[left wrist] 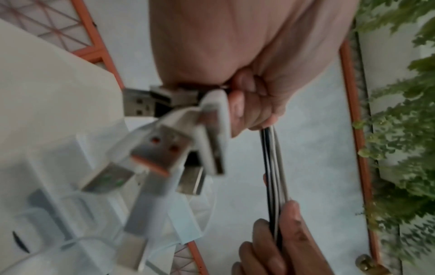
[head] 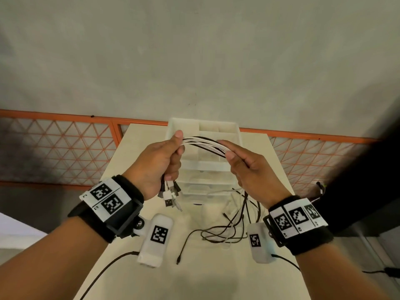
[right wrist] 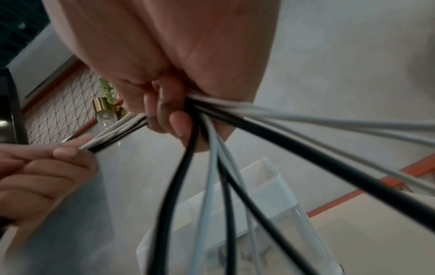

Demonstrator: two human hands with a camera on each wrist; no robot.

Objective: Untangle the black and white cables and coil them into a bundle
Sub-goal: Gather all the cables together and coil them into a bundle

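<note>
A bunch of black and white cables (head: 203, 144) arches between my two hands, raised above the table. My left hand (head: 164, 161) grips the bunch near its USB plugs (head: 171, 195), which hang below the fist. In the left wrist view the plugs (left wrist: 164, 148) fan out under the curled fingers (left wrist: 254, 96). My right hand (head: 246, 167) pinches the same cables between thumb and fingers. From it the loose ends (head: 227, 230) trail down onto the table. The right wrist view shows the cables (right wrist: 212, 167) spreading out below the closed fingers (right wrist: 169, 115).
A white plastic drawer unit (head: 205, 167) stands on the cream table (head: 151, 278) just beyond my hands. An orange lattice railing (head: 65, 148) runs behind the table. A black camera lead (head: 101, 276) crosses the near left of the table.
</note>
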